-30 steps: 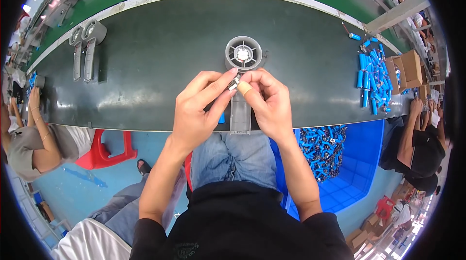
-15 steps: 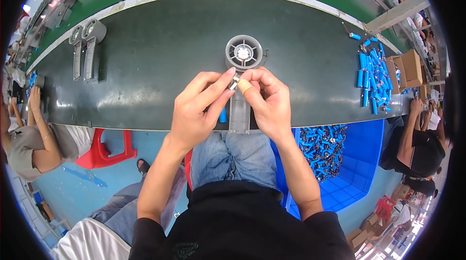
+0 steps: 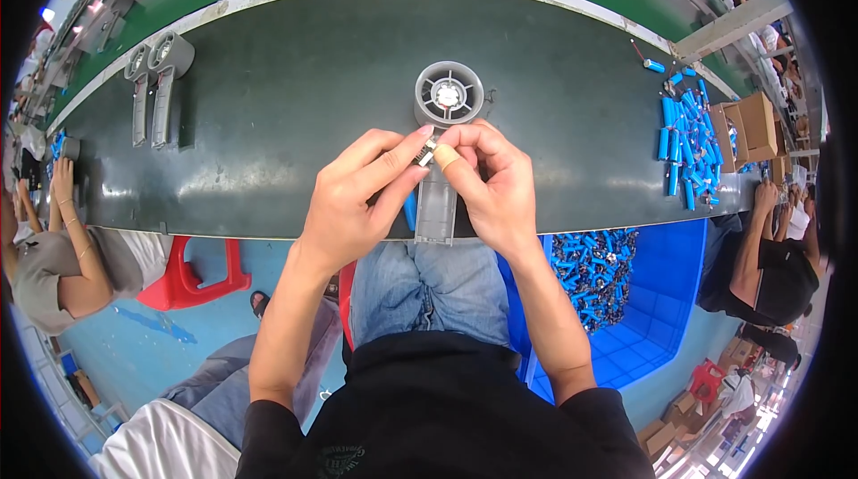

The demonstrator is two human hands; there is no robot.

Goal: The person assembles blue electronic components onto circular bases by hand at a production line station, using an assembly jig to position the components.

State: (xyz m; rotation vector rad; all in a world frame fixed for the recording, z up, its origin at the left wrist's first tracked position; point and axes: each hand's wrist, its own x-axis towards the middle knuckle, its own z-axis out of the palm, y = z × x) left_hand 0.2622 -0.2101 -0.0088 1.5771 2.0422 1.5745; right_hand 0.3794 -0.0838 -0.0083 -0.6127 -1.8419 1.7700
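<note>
While two hands (image 3: 350, 204) (image 3: 494, 196) pinch one small part (image 3: 424, 157), one grey fan (image 3: 449, 96) close by, two fans (image 3: 164, 102) leftward

shirt (image 3: 429, 407): black, soft cloth | sleeves (image 3: 612, 434): black, short and loose | print (image 3: 341, 459): small, greyish, on the left side of the shirt | jeans (image 3: 384, 296): faded blue, with creases and a seam | right hand (image 3: 492, 180): yellowish wrap (image 3: 445, 157) around the thumb

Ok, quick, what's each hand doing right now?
Left hand: closed, pinching a small electronic part.
Right hand: closed on the same part's right side.
</note>
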